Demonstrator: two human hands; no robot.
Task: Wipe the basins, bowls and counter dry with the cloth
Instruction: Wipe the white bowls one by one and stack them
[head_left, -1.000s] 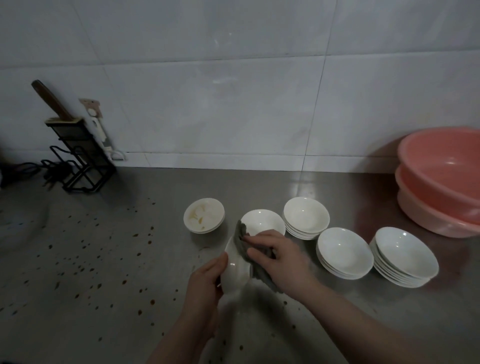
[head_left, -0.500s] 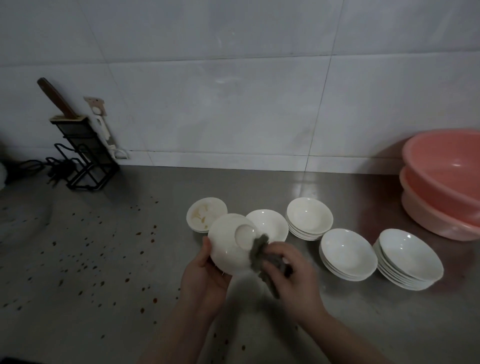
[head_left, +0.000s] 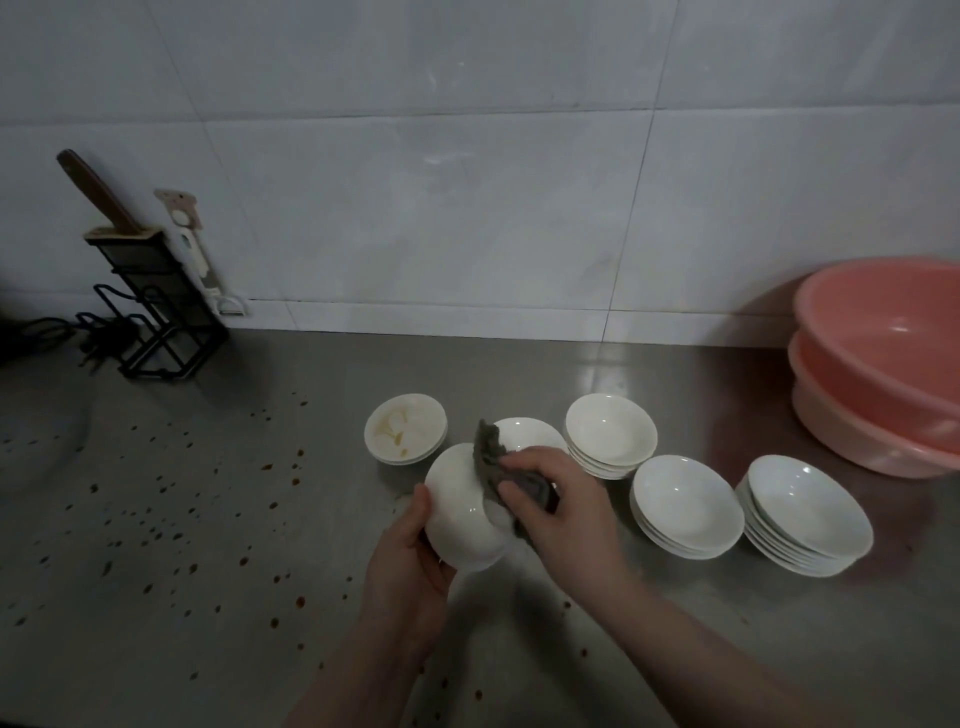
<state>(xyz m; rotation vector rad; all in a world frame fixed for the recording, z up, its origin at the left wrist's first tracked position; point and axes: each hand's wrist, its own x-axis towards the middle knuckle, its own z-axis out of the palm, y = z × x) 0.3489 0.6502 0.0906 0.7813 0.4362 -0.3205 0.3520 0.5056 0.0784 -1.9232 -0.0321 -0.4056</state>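
My left hand (head_left: 410, 561) holds a white bowl (head_left: 460, 512) turned bottom-up above the steel counter (head_left: 208, 545). My right hand (head_left: 563, 512) grips a grey cloth (head_left: 498, 467) and presses it on the bowl's underside. Behind the held bowl sits another white bowl (head_left: 530, 434), partly hidden. A stained bowl stack (head_left: 405, 428) stands to the left. Three stacks of white bowls (head_left: 610, 434) (head_left: 685, 506) (head_left: 808, 519) run to the right. Two stacked pink basins (head_left: 883, 364) stand at the far right.
Brown drops speckle the counter's left and front part. A black knife rack (head_left: 150, 306) with a brown-handled knife stands at the back left by the tiled wall (head_left: 467, 182), with dark cables beside it.
The bowl was turned from edge-on to bottom-up in my left hand. My right hand moved the cloth from the bowl's inside onto its underside.
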